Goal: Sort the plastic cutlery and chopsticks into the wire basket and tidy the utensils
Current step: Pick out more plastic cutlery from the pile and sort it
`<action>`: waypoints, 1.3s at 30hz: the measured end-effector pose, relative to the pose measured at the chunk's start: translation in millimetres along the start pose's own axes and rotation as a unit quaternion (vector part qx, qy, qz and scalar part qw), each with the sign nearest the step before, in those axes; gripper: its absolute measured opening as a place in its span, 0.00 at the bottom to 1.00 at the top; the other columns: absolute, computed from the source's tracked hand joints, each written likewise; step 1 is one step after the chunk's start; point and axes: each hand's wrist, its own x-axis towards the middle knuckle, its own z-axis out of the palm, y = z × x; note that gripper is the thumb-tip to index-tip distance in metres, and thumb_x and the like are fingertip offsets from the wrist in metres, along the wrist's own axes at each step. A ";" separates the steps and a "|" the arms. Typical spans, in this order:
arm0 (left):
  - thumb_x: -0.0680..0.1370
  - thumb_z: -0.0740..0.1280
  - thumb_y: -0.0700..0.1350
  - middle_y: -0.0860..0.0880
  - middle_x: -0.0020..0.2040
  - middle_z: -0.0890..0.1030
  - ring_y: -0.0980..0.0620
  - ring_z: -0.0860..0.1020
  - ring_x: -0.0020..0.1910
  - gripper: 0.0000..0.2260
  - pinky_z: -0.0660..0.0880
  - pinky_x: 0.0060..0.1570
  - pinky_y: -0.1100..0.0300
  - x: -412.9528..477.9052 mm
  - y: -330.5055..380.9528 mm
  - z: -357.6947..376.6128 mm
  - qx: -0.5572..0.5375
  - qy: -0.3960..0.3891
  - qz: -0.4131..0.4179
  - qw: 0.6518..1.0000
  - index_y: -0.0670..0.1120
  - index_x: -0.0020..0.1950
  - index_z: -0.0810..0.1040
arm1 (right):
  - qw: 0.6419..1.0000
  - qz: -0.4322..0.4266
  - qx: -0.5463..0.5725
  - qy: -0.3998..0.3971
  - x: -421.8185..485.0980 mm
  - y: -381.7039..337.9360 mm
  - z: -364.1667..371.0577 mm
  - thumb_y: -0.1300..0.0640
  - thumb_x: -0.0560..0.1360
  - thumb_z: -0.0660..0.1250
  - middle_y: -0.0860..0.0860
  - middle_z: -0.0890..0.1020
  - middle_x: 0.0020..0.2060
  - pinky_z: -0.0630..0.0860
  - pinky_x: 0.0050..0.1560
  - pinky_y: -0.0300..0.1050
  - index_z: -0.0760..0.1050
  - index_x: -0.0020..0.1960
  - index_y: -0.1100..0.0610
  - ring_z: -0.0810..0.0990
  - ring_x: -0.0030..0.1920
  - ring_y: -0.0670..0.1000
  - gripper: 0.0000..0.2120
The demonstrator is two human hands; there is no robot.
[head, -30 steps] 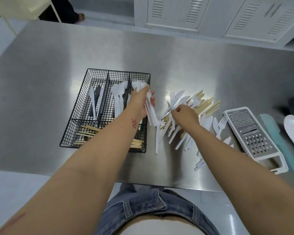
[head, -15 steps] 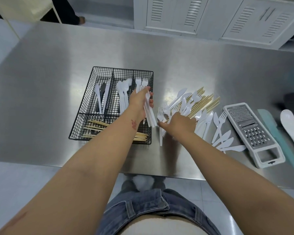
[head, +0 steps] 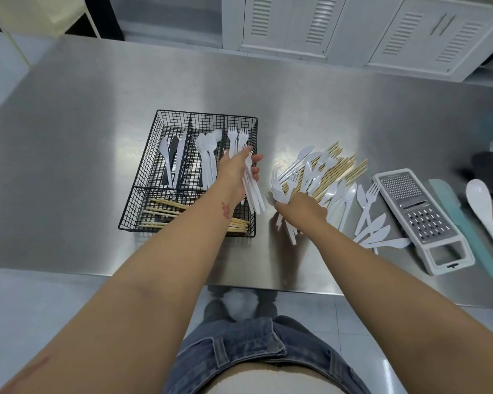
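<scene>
Head view: forks [head: 254, 194] in left hand [head: 235, 172] and right hand [head: 303, 209], tines away

This looks like a commercial kitchen. A stainless-steel bench [head: 83, 166] fills the middle of the frame. White louvred cabinets [head: 282, 24] line the top edge, and a grater [head: 419, 220] lies at right.

one wide-angle camera is riding on the person's head, looking forward and steeply down onto the steel table [head: 69, 137]. it is sitting close above: both forearms [head: 160, 274] are filling the lower frame, with the jeans [head: 239, 351] showing at the bottom edge. the wire basket [head: 145, 166] is lying just left of centre, cabinet doors [head: 296, 24] are lining the top edge, and straight edges are bowing outward.
</scene>
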 end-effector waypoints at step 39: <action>0.72 0.74 0.45 0.45 0.43 0.86 0.46 0.81 0.45 0.24 0.79 0.53 0.48 5.0 -22.4 49.4 0.146 -0.046 -0.043 0.987 0.40 0.65 0.75 | 0.971 0.069 0.183 0.138 31.1 85.2 -55.8 0.56 0.79 0.56 0.51 0.77 0.42 0.64 0.34 0.43 0.71 0.55 0.57 0.74 0.40 0.53 0.08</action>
